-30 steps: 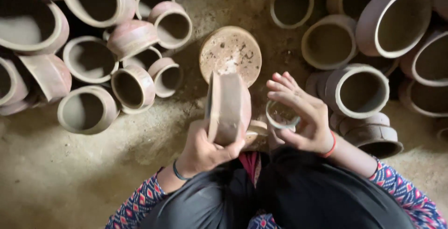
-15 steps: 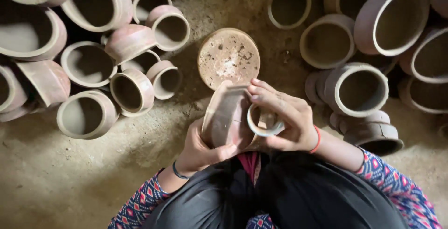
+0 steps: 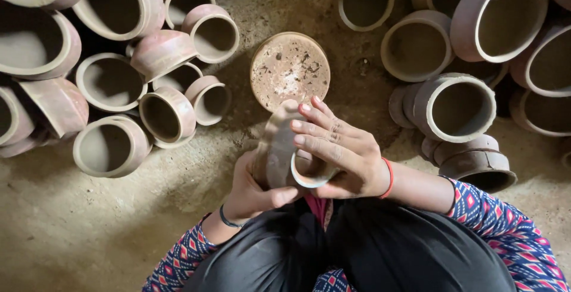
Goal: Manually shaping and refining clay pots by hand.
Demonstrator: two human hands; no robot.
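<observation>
Clay pot (image 3: 275, 149) sits in my lap area at frame centre, gripped on edge: its mouth faces toward 3 o'clock, its base toward 9 o'clock, so its axis runs roughly 9-to-3. Seen edge-on, it appears as a narrow, tall profile running 12-to-6. Material is unglazed clay, pinkish brown, matte, dusty, with a rounded wall.

My left hand (image 3: 253, 191) is closed around the lower wall of the pot from 7 o'clock, thumb lying across toward 3 o'clock. My right hand (image 3: 342, 152) is wrapped around one small clay cup (image 3: 309, 172) with a pale rim, its fingers extended and laid flat against the pot's wall at 12 o'clock; the cup touches the pot at its mouth side.

At 12 o'clock from the pot, one round flat clay disc (image 3: 289, 70) lies on the earthen floor (image 3: 71, 232), its face mottled and speckled.

At 10 o'clock, a cluster of hollow round pots (image 3: 169, 113) lies tumbled, mouths facing several ways; about twelve are visible. At 2 o'clock, a second group (image 3: 455, 106) stands or leans, about ten visible, some cut off by the frame. All share the same raw, powdery finish.
</observation>
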